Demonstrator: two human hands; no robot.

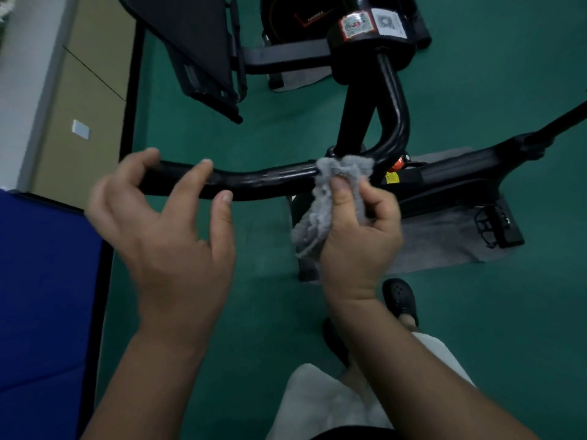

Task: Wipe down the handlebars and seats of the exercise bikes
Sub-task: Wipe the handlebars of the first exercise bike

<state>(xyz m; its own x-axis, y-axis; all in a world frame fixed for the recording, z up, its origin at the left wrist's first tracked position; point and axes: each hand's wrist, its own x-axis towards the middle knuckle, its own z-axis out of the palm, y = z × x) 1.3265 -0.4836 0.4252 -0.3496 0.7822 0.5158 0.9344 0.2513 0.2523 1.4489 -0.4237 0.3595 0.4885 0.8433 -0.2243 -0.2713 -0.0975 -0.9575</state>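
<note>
A black handlebar (pixel 270 179) of an exercise bike runs left to right across the middle of the head view and curves up into the bike's post. My right hand (pixel 359 236) grips a grey cloth (pixel 336 182) that is wrapped over the bar near its bend. My left hand (pixel 165 223) hovers at the bar's left end with fingers spread and relaxed, fingertips at or just above the bar. No seat is in sight.
The bike frame (pixel 460 176) with a pedal (pixel 495 227) stands on a grey mat (pixel 444 246) over green floor. A black console screen (pixel 190 42) hangs at the top left. A blue pad (pixel 41 296) lies at the left. My feet in black shoes (pixel 400 300) stand below the bar.
</note>
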